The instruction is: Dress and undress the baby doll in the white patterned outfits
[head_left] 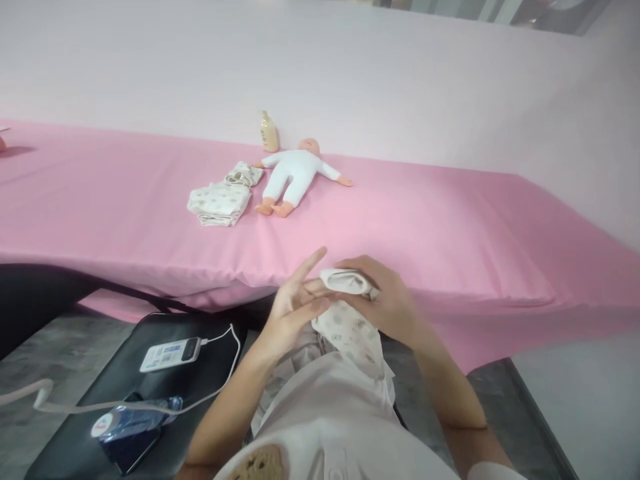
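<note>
In front of my waist I hold a soft white printed cloth (349,333), its top rolled or folded over and its lower part hanging down over my lap. My right hand (383,297) is closed around the right side of the rolled top, thumb in front. At the left edge, my left hand (295,310) pinches the cloth between thumb and fingers while one finger points up. Whether the cloth is a garment cannot be made out. Beyond my hands a baby doll (295,173) in a white suit lies on its back on the table.
A pink cloth covers the long table (425,227). Folded printed cloths (220,203) lie left of the doll, and a pump bottle (269,133) stands behind it. On a black chair (200,393) at lower left are a white power bank (170,355) with cable, a plastic bottle (133,420) and a phone (133,453).
</note>
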